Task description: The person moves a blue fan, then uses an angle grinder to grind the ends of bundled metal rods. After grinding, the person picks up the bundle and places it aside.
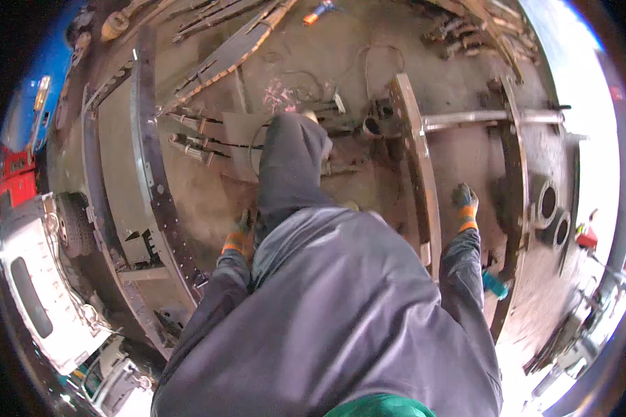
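My right hand (464, 197), in a grey glove with an orange cuff, hangs between two long steel beams on my right. Its fingers look loosely spread, with nothing visible in them. The near steel beam (416, 160) is just left of that hand; the far beam (515, 167) lies beyond it. Close beside my right forearm is a teal cylindrical object (495, 285), its kind unclear. My left hand (241, 229), in a similar glove, is low beside my leg, its fingers dark and blurred. Left of it runs a dark drilled frame rail (153, 181).
A metal crossbar (466, 119) joins the right beams. Cables and rod-like parts (198, 148) lie on the floor ahead, with an orange-and-blue tool (318, 12) farther off. Two round hollow parts (547, 201) sit at right. A white truck cab (49, 292) stands at left.
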